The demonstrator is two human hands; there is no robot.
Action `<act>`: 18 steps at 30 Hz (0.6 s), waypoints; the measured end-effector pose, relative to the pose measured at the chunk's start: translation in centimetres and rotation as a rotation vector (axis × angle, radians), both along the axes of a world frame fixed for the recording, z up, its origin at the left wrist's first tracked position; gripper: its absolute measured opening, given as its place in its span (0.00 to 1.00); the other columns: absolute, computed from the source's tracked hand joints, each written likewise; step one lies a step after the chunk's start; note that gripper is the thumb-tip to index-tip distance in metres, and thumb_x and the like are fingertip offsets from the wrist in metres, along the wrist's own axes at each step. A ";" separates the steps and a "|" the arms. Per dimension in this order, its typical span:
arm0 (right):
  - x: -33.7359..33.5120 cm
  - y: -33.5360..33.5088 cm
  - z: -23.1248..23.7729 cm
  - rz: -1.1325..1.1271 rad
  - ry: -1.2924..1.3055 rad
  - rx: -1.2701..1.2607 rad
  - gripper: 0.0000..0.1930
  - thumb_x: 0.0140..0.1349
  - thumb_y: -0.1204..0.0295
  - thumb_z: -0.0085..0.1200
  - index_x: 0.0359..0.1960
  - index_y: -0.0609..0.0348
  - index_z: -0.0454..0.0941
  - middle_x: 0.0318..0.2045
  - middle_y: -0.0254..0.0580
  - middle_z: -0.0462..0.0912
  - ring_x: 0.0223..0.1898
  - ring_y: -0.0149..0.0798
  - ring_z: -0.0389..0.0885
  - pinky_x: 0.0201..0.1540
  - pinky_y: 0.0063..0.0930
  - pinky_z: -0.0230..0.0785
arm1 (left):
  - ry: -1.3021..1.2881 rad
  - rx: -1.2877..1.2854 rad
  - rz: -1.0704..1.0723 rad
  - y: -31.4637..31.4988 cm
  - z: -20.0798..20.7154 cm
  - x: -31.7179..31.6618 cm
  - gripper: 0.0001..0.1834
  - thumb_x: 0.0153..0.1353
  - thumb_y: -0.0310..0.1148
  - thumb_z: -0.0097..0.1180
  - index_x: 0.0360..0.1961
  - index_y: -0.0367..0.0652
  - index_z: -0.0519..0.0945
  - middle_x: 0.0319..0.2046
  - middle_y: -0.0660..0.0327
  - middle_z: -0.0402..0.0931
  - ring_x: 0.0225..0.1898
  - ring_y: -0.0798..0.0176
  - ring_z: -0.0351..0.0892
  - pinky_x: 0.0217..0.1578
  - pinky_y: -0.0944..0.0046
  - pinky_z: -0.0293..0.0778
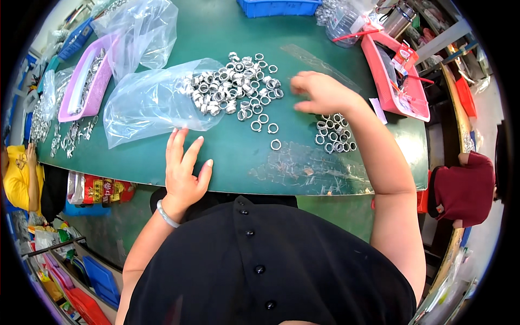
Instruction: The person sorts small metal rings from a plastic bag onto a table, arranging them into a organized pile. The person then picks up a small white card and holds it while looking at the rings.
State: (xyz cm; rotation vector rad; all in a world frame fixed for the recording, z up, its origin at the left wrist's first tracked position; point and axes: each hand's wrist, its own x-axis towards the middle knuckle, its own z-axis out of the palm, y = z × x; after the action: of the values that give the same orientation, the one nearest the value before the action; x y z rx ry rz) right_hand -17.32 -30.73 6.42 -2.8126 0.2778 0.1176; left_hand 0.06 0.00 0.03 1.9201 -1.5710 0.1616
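A heap of silver metal rings [233,86] lies in the middle of the green table, partly on a clear plastic bag [143,105]. My left hand [187,170] is open and palm down, fingers spread, its fingertips at the bag's near edge. Right of the heap, my right hand [325,92] hovers with thumb and fingers apart, and nothing shows between them. Below its wrist sits a smaller group of rings [338,135], partly hidden by the forearm. Several loose rings [273,128] lie between the heap and the table's near edge.
A purple basket [76,105] with small metal parts stands at left, beside another clear bag [143,32]. At right is a pink basket [379,70]; a blue crate [279,7] stands at the far edge. Clear plastic scraps [309,165] lie near the front. Other people sit at both sides.
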 end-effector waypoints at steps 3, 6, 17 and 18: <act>1.5 1.4 -2.2 0.030 -0.289 0.057 0.11 0.50 0.71 0.57 0.37 0.56 0.76 0.36 0.43 0.75 0.41 0.48 0.76 0.42 0.38 0.70 | 0.005 0.002 0.000 0.0 0.1 -0.1 0.24 0.49 0.27 0.59 0.51 0.37 0.74 0.60 0.42 0.61 0.62 0.37 0.57 0.60 0.47 0.56; 1.7 2.2 -3.2 -0.014 -0.275 -0.001 0.06 0.52 0.73 0.56 0.32 0.55 0.76 0.34 0.41 0.73 0.38 0.46 0.76 0.40 0.37 0.70 | 0.003 0.010 0.000 0.0 0.1 0.1 0.24 0.49 0.27 0.59 0.51 0.37 0.74 0.59 0.42 0.61 0.62 0.36 0.57 0.60 0.47 0.56; -0.6 0.1 0.8 -0.063 0.065 -0.073 0.11 0.50 0.66 0.60 0.32 0.58 0.79 0.31 0.46 0.78 0.33 0.49 0.77 0.38 0.38 0.70 | 0.021 0.017 0.000 0.1 0.2 0.0 0.24 0.49 0.27 0.60 0.50 0.37 0.75 0.59 0.42 0.61 0.63 0.36 0.57 0.60 0.46 0.56; 0.3 0.0 0.0 -0.060 -0.051 -0.093 0.12 0.50 0.65 0.61 0.33 0.59 0.79 0.31 0.47 0.79 0.33 0.49 0.78 0.38 0.38 0.70 | 0.018 0.017 0.001 0.0 0.2 0.0 0.24 0.49 0.27 0.60 0.50 0.37 0.75 0.59 0.42 0.61 0.62 0.36 0.57 0.60 0.46 0.56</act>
State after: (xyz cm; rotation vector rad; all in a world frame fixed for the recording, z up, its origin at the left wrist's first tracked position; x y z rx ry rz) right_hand -17.01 -30.70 6.44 -2.8909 0.3643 0.0194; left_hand 0.06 0.05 0.22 1.9303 -1.5646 0.1309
